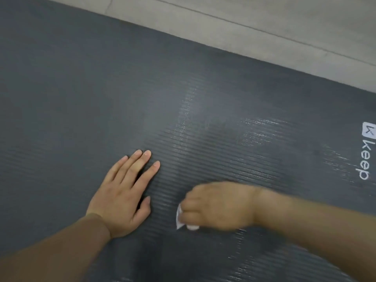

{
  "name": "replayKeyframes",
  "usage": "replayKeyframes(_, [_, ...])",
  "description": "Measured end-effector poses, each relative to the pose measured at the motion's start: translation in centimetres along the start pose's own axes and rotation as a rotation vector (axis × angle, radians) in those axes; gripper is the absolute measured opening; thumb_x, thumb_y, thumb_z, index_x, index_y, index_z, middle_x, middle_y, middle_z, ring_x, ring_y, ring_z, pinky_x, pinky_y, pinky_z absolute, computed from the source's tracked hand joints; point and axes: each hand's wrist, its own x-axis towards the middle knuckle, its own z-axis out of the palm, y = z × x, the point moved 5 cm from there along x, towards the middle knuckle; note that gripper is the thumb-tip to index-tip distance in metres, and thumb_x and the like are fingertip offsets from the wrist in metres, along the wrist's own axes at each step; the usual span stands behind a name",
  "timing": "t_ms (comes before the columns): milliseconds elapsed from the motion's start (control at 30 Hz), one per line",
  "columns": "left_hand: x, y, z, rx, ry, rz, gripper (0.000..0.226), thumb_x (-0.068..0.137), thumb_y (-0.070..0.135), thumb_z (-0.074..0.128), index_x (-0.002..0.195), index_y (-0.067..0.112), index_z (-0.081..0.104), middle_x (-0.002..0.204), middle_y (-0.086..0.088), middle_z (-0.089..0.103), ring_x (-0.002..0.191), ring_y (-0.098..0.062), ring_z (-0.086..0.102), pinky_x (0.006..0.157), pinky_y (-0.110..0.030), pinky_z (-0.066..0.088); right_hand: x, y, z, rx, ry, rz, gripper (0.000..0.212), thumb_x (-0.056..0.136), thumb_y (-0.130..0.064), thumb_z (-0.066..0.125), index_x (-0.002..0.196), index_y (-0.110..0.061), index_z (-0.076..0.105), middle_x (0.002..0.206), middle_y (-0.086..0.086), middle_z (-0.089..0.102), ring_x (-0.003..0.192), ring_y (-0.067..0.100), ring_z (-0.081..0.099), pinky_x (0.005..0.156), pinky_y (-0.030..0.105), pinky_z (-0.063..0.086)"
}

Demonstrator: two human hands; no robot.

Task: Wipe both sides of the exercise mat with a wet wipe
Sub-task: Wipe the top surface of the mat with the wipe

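- The exercise mat [85,94] is dark grey and ribbed, lying flat on the floor [264,19] and filling most of the view.
- Its far edge runs on a slant from upper left down to the right, and the fine ribs run nearly crosswise in the view; the mat's ends are out of view, so its long axis cannot be told for sure.
- A white "keep" logo [366,151] sits near the right border, its letters reading downward.
- Shiny wet streaks show on the mat right of centre.
- Of the two hands, the left hand [124,196] lies flat on the mat, fingers straight and slightly spread, pointing up and right.
- The right hand [217,206] is blurred; its curled fingers grip a crumpled white wet wipe [183,220] against the mat, just beside the left hand without touching it.
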Motion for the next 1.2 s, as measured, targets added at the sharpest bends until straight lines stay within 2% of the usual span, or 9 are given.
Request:
replayKeyframes(233, [0.0, -0.1, 0.3, 0.024, -0.011, -0.008, 0.070, 0.086, 0.037, 0.041, 0.151, 0.011, 0.033, 0.158, -0.018, 0.030, 0.149, -0.032, 0.023, 0.122, -0.046, 0.013, -5.7, 22.5, -15.2, -0.146, 0.937, 1.192, 0.026, 0.094, -0.020, 0.041, 0.108, -0.008, 0.059, 0.114, 0.006, 0.063, 0.106, 0.026, 0.056, 0.078, 0.024, 0.036])
replayKeyframes(333, [-0.1, -0.2, 0.3, 0.009, -0.004, -0.005, 0.069, 0.087, 0.037, 0.040, 0.151, 0.012, 0.032, 0.158, -0.018, 0.030, 0.149, -0.031, 0.023, 0.123, -0.045, 0.012, -2.6, 17.9, -11.8, -0.160, 0.832, 0.996, 0.027, 0.087, -0.019, 0.040, 0.103, -0.013, 0.060, 0.113, 0.003, 0.064, 0.103, 0.028, 0.059, 0.085, 0.031, 0.043])
replayKeyframes(467, [-0.1, -0.1, 0.2, 0.011, -0.004, 0.000, 0.070, 0.087, 0.037, 0.041, 0.152, 0.012, 0.031, 0.158, -0.018, 0.030, 0.149, -0.031, 0.023, 0.124, -0.044, 0.010, -1.9, 1.2, -1.0, -0.073, 0.134, 0.283, 0.023, 0.084, -0.013, 0.059, 0.106, -0.019, 0.059, 0.099, -0.001, 0.061, 0.084, 0.020, 0.056, 0.078, 0.029, 0.046])
replayKeyframes(533, [0.0, -0.2, 0.1, 0.008, 0.014, -0.008, 0.070, 0.087, 0.036, 0.040, 0.152, 0.012, 0.032, 0.158, -0.018, 0.030, 0.149, -0.031, 0.023, 0.124, -0.044, 0.010, -4.3, 1.1, -1.3, -0.100, 0.034, 0.086, 0.018, 0.088, -0.011, 0.058, 0.104, -0.020, 0.052, 0.092, 0.001, 0.061, 0.077, 0.020, 0.054, 0.072, 0.032, 0.046])
replayKeyframes(633, [0.0, -0.2, 0.1, 0.018, 0.016, -0.007, 0.069, 0.088, 0.036, 0.039, 0.151, 0.011, 0.033, 0.158, -0.018, 0.029, 0.149, -0.032, 0.023, 0.124, -0.044, 0.011, -6.8, 12.3, -8.8, -0.484, 0.389, 0.430, 0.018, 0.087, -0.008, 0.053, 0.103, -0.015, 0.058, 0.089, 0.016, 0.063, 0.078, 0.036, 0.058, 0.071, 0.041, 0.048])
replayKeyframes(767, [-0.2, 0.0, 0.4, 0.027, 0.010, -0.012, 0.069, 0.087, 0.036, 0.039, 0.151, 0.010, 0.035, 0.158, -0.018, 0.029, 0.149, -0.032, 0.023, 0.123, -0.045, 0.012, -13.2, 22.2, -14.7, -0.229, 0.916, 1.399, 0.033, 0.096, -0.029, 0.043, 0.110, -0.005, 0.061, 0.117, 0.019, 0.063, 0.108, 0.035, 0.056, 0.088, 0.037, 0.043])
replayKeyframes(900, [-0.1, -0.1, 0.2, 0.005, 0.009, -0.009, 0.069, 0.086, 0.036, 0.040, 0.150, 0.010, 0.037, 0.158, -0.017, 0.030, 0.149, -0.031, 0.023, 0.123, -0.046, 0.014, -8.6, 14.3, -9.1, -0.174, 0.843, 0.927, 0.023, 0.088, -0.015, 0.046, 0.104, -0.013, 0.061, 0.109, 0.008, 0.066, 0.101, 0.030, 0.058, 0.088, 0.031, 0.040])
replayKeyframes(1067, [0.0, 0.0, 0.1, -0.009, 0.026, -0.006, 0.068, 0.087, 0.035, 0.040, 0.149, 0.008, 0.039, 0.157, -0.018, 0.032, 0.148, -0.032, 0.024, 0.124, -0.043, 0.010, -5.5, -0.9, 0.7, 0.078, 0.090, 0.224, 0.018, 0.094, -0.015, 0.051, 0.105, -0.027, 0.059, 0.091, -0.014, 0.060, 0.080, 0.003, 0.053, 0.077, 0.015, 0.039])
replayKeyframes(1200, [0.0, 0.0, 0.1, 0.002, 0.031, 0.001, 0.068, 0.087, 0.036, 0.039, 0.149, 0.007, 0.039, 0.157, -0.019, 0.032, 0.148, -0.032, 0.024, 0.124, -0.043, 0.011, -9.5, 13.8, -10.0, -0.393, 0.531, 0.752, 0.025, 0.085, -0.011, 0.054, 0.102, -0.022, 0.068, 0.098, 0.004, 0.069, 0.091, 0.027, 0.063, 0.079, 0.033, 0.048])
